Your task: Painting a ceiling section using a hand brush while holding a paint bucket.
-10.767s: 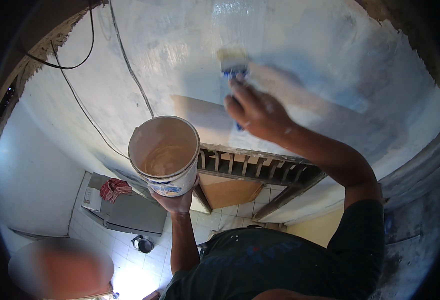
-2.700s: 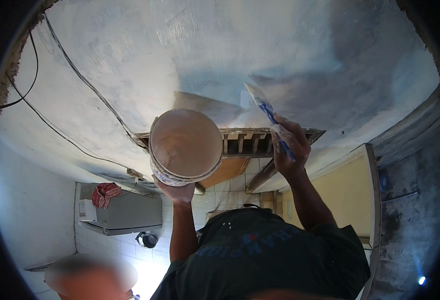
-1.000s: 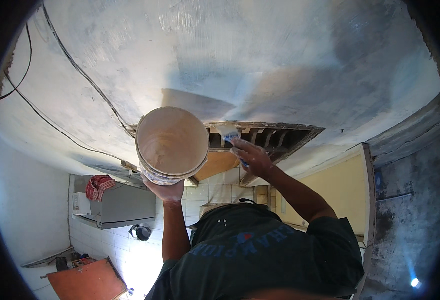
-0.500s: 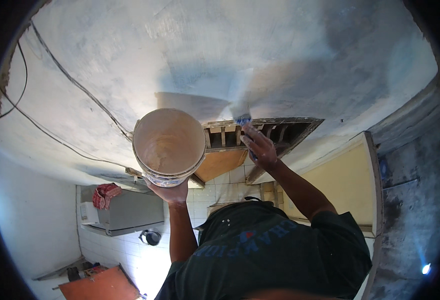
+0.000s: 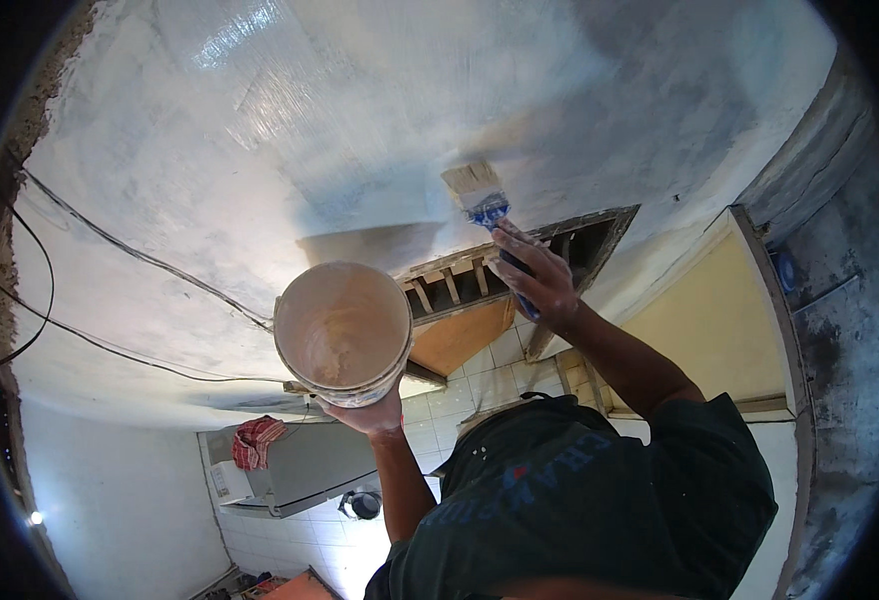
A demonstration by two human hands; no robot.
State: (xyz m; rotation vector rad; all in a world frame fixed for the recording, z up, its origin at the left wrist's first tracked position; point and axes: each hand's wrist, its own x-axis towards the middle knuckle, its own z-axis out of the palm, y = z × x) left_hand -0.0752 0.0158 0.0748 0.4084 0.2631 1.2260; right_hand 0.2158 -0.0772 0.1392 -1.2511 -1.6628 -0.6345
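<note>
My left hand (image 5: 372, 408) is closed under a white bucket (image 5: 344, 330), supporting it from below. Some pale paint coats the bucket's inside and lies at its bottom. In my right hand (image 5: 542, 278) is a wide paintbrush (image 5: 487, 207) with a blue handle and pale bristles. The bristles point up to the left and are over the whitish wall (image 5: 360, 130); whether they touch it I cannot tell. Part of the handle is hidden by my fingers. A wooden-framed vent (image 5: 460, 283) with short bars lies just below the brush, between the bucket and my right hand.
Loose cables (image 5: 150, 258) run along the wall at left. Below stand a grey refrigerator (image 5: 315, 462) with a red cloth (image 5: 257, 440) on it and a dark round pot (image 5: 362, 503) on the tiled floor. A pale yellow panel (image 5: 720, 320) is at right.
The brush has moved up and away from the vent's upper edge, so its bristles now show clearly. The bucket sits slightly lower in view, and the whole view has tilted.
</note>
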